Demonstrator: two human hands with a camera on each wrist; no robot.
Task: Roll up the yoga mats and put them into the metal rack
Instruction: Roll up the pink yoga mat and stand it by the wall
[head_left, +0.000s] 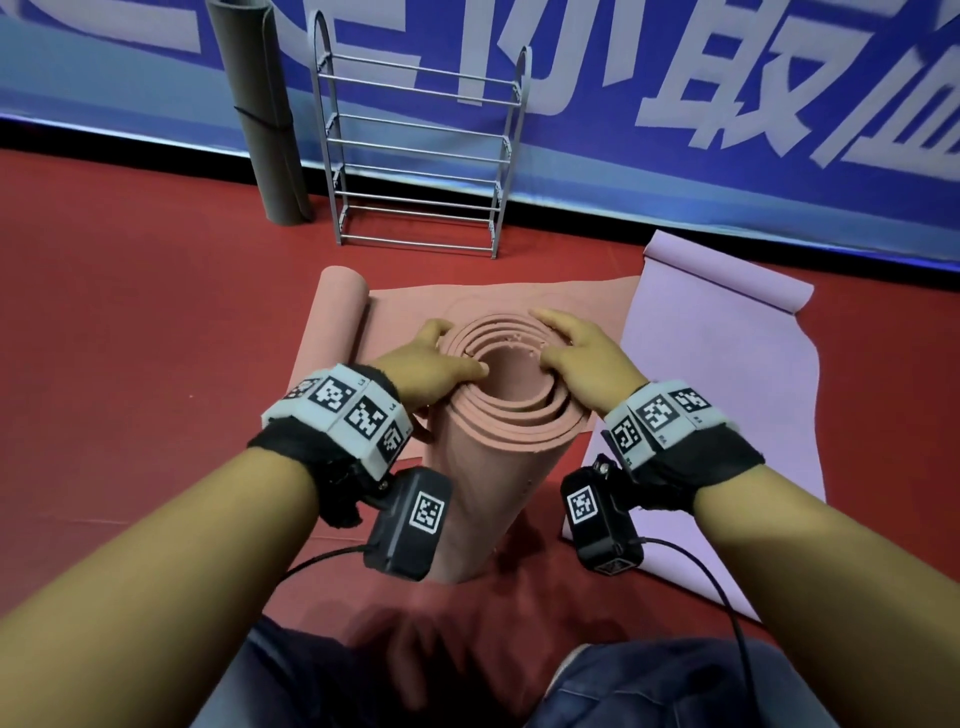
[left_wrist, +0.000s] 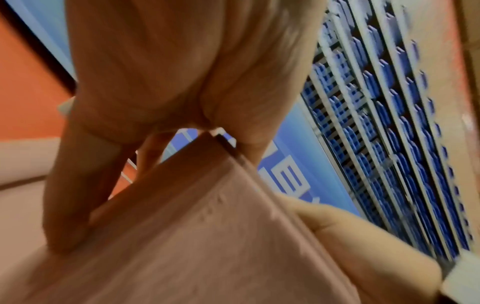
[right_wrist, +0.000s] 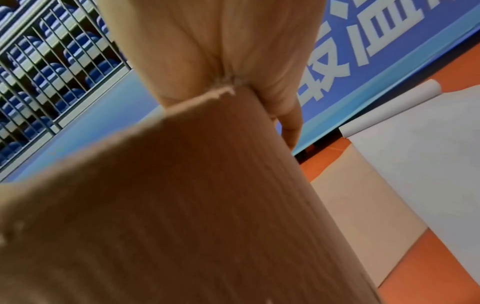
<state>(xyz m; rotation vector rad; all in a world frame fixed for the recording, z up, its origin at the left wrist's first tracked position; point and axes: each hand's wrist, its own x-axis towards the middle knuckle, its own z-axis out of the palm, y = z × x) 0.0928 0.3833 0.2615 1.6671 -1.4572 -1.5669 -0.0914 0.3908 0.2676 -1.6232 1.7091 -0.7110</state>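
Head view alone takes in whole scene: red floor (head_left: 130, 338), banner (head_left: 675, 104), lilac mat (head_left: 727, 374) flat at right, second pink mat (head_left: 415, 296) half-rolled behind, grey roll (head_left: 265, 114) leaning beside empty rack (head_left: 421, 150). Wrist views, blurred: palms only, plus blue seats behind railings. Pink roll (head_left: 493, 457) upright on floor, long axis vertical, spiral end up. Left hand (head_left: 431, 364) and right hand (head_left: 587, 364) flat on its top rim, fingers straight, pressing.

The blue banner (head_left: 675, 104) carries large white Chinese characters (cropped); "血" reads clearly.
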